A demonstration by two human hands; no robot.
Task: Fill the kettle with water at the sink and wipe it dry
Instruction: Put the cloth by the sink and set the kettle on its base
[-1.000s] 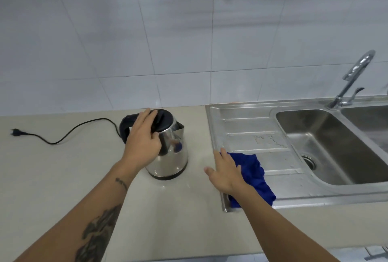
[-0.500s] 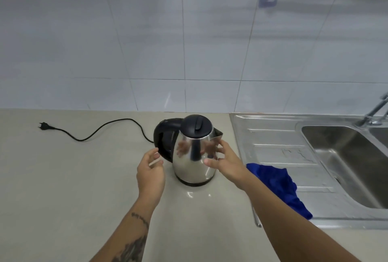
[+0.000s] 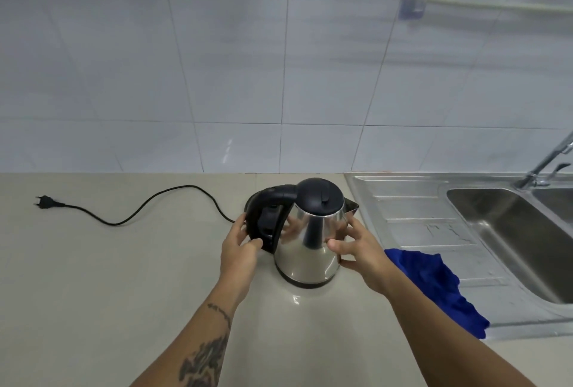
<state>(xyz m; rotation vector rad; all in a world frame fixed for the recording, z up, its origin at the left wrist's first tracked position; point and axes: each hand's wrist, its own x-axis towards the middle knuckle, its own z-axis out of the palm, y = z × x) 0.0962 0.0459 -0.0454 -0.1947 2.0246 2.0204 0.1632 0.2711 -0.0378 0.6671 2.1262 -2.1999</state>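
A steel kettle (image 3: 310, 247) with a black lid and black handle stands upright on the beige counter (image 3: 93, 278), its spout pointing right toward the sink. My left hand (image 3: 240, 247) curls around the black handle on the kettle's left side. My right hand (image 3: 356, 247) rests its fingers against the kettle's steel body on the right, below the spout. A blue cloth (image 3: 434, 284) lies crumpled on the sink's draining board, just right of my right forearm. The steel sink basin (image 3: 508, 231) and the tap (image 3: 545, 163) are at the far right.
A black power cord (image 3: 139, 210) runs left from behind the kettle and ends in an unplugged plug (image 3: 45, 201). White tiled wall rises behind the counter, with a rail (image 3: 465, 3) mounted high on the right.
My left hand came off the lid, then took hold of the handle. My right hand left the blue cloth and moved onto the kettle's right side. The view shifted left.
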